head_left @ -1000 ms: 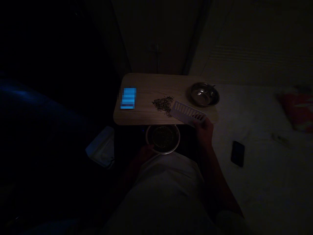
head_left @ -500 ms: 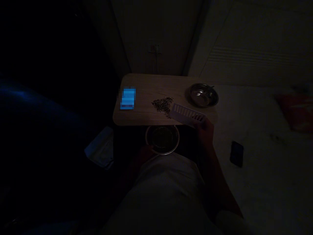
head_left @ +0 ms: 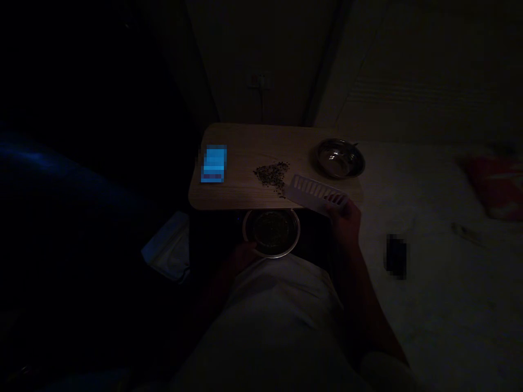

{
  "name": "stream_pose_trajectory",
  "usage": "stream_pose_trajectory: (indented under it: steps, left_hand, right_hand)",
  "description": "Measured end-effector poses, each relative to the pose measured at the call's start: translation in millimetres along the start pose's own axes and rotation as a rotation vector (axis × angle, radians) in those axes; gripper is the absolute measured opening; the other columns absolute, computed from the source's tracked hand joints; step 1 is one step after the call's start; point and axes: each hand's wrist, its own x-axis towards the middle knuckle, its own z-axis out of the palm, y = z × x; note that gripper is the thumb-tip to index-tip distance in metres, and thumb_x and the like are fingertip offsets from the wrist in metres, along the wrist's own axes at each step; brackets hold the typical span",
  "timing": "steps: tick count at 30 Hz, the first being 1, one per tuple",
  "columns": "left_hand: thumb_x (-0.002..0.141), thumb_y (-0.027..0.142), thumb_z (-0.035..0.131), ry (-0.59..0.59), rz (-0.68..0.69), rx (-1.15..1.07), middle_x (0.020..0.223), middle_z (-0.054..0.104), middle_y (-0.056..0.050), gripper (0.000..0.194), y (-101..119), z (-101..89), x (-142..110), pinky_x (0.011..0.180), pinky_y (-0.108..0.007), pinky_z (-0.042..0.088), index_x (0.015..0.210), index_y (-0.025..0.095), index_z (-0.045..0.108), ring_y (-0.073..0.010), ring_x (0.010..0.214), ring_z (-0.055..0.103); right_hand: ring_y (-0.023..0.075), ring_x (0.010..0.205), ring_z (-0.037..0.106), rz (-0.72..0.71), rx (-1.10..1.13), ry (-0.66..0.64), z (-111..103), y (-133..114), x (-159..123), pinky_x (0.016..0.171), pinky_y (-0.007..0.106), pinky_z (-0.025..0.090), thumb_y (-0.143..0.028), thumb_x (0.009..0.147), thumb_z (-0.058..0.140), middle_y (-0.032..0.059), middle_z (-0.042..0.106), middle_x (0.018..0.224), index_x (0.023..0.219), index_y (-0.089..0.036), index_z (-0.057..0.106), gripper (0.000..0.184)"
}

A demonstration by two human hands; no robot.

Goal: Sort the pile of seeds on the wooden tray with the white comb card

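My right hand (head_left: 345, 215) is end-gripping a probably light, stiff slotted strip (head_left: 304, 198) beside grains (head_left: 271, 174); left hand (head_left: 245, 252), a metal bowl (head_left: 296, 243).

- Counter (head_left: 253, 142): stands before the person, with the wall socket (head_left: 259, 80) behind it.
- Small grains (head_left: 271, 174): lie scattered around the counter's middle.
- Slotted strip (head_left: 304, 197): slants over the near edge, its left end beside the grains, its right end in the fingers of the right hand (head_left: 347, 216).
- Of 2 bowls, the upper bowl (head_left: 340, 173) sits at the counter's right, behind the strip.
- Lower bowl (head_left: 272, 256): at the near edge, before the person's lap, the left hand (head_left: 244, 254) at its left rim.
- Screen (head_left: 213, 164): at the counter's left end.
- Blurred item (head_left: 396, 257): right of the right hand.
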Motion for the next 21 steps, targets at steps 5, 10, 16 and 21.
stream_pose_trajectory:
  steps: [5, 10, 16, 21]
  left_hand:
    - [0.065, 0.017, 0.074, 0.024, 0.03, 0.0, 0.076, 0.076, -0.007, 0.019, -4.3, -2.5, -2.9, 0.094, -0.045, 0.052, 0.084, 0.019, 0.072, -0.0338, 0.097, 0.073]
    - [0.063, 0.012, 0.074, 0.108, 0.053, 0.03, 0.076, 0.077, -0.005, 0.016, -8.2, -5.6, -4.3, 0.097, -0.044, 0.051, 0.076, 0.021, 0.071, -0.0341, 0.101, 0.071]
    - [0.069, 0.023, 0.071, 0.069, -0.081, 0.056, 0.084, 0.078, -0.009, 0.013, 0.0, 0.6, -1.5, 0.098, -0.049, 0.05, 0.081, 0.018, 0.072, -0.0353, 0.099, 0.072]
    - [0.067, 0.019, 0.073, 0.05, 0.005, 0.028, 0.078, 0.077, -0.006, 0.015, 0.0, 6.5, -9.7, 0.102, -0.047, 0.047, 0.081, 0.023, 0.071, -0.0355, 0.11, 0.068]
  right_hand:
    - [0.0224, 0.086, 0.069, 0.02, 0.025, 0.023, -0.1, -1.0, -1.3, 0.085, 0.04, 0.055, -0.028, 0.069, 0.075, 0.0047, 0.076, 0.092, 0.091, -0.019, 0.072, 0.024]
    - [0.0218, 0.086, 0.069, 0.0, 0.002, 0.022, -0.1, 2.3, -1.0, 0.085, 0.039, 0.055, -0.028, 0.07, 0.074, 0.0044, 0.076, 0.092, 0.092, -0.02, 0.072, 0.023]
    - [0.0221, 0.087, 0.069, -0.008, -0.001, -0.018, -0.7, -0.7, -2.4, 0.085, 0.039, 0.054, -0.029, 0.072, 0.074, 0.0047, 0.076, 0.094, 0.092, -0.02, 0.072, 0.023]
    - [0.0222, 0.086, 0.069, 0.003, 0.002, -0.008, -0.5, -3.6, -2.8, 0.085, 0.039, 0.054, -0.03, 0.071, 0.074, 0.0047, 0.076, 0.091, 0.091, -0.02, 0.072, 0.023]
